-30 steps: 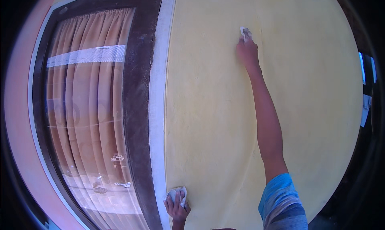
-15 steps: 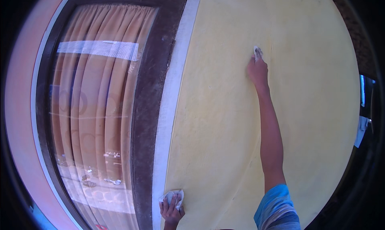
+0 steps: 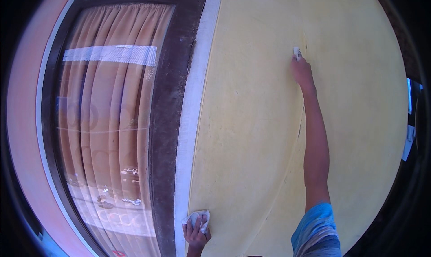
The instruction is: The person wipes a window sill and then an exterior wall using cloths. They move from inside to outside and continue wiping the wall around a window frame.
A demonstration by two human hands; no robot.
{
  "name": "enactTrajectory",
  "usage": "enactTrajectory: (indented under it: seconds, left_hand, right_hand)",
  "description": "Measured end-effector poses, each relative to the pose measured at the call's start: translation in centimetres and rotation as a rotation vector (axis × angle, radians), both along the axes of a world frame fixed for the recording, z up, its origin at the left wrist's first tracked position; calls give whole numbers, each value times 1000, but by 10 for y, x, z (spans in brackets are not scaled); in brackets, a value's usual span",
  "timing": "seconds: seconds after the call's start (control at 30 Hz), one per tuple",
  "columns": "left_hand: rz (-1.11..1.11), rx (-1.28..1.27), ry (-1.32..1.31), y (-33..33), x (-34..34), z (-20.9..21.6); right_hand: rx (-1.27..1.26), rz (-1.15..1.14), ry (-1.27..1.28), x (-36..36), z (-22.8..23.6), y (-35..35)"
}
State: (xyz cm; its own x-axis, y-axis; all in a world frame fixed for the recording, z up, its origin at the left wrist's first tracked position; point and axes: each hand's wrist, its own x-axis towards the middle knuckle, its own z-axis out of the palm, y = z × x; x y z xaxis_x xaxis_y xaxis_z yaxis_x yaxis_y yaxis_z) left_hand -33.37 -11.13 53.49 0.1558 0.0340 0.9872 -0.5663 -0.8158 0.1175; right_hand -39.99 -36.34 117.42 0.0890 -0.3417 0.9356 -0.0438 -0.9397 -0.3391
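A yellow wall (image 3: pixel 251 136) stands before me, with a thin crack running down it. High on the wall, my right hand (image 3: pixel 302 70) grips a small whitish thing (image 3: pixel 296 53) and holds it against the surface by the crack. Fingers hide most of that thing, so its kind is unclear. Low down, my left hand (image 3: pixel 196 234) presses a crumpled white cloth (image 3: pixel 199 217) to the wall beside the white border strip (image 3: pixel 187 122). Its fingers lie closed over the cloth.
Left of the wall is a window with a dark brown frame (image 3: pixel 166 136) and a peach curtain (image 3: pixel 101 104) behind reflecting glass. A pink wall (image 3: pixel 23 122) lies farther left. At the far right edge hangs a pale thing (image 3: pixel 408 142) in shadow.
My right hand has moved to the right along the wall, closer to the crack, with the whitish thing still in it. My left hand stays low on the wall with the cloth.
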Motion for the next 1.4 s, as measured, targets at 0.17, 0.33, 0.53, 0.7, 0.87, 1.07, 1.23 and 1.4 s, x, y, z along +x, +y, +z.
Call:
enactTrajectory:
  seconds: [0.17,0.33,0.53,0.7,0.87,1.07,1.23,1.4]
  left_hand:
    - [-68,-10,13,-6,-3,-4]
    - [-35,2,-14,-7,-2,-3]
    - [60,26,-48,-3,2,-2]
    - [80,39,-76,-8,0,-4]
    - [81,61,-39,-5,-4,-7]
    - [56,52,-30,-6,-6,-6]
    - [33,-16,-54,-28,9,-1]
    - [4,-6,-41,-23,-2,4]
  right_hand:
    - [42,22,-125,5,34,-37]
    - [-6,-31,-119,2,51,-49]
    - [-77,-17,-153,15,2,-33]
    - [-132,-27,-189,11,40,-47]
    - [-86,-25,-133,9,-19,-42]
    - [-73,83,-105,9,13,-62]
    - [-134,72,-160,15,22,-58]
    - [-342,90,-345,36,-75,-72]
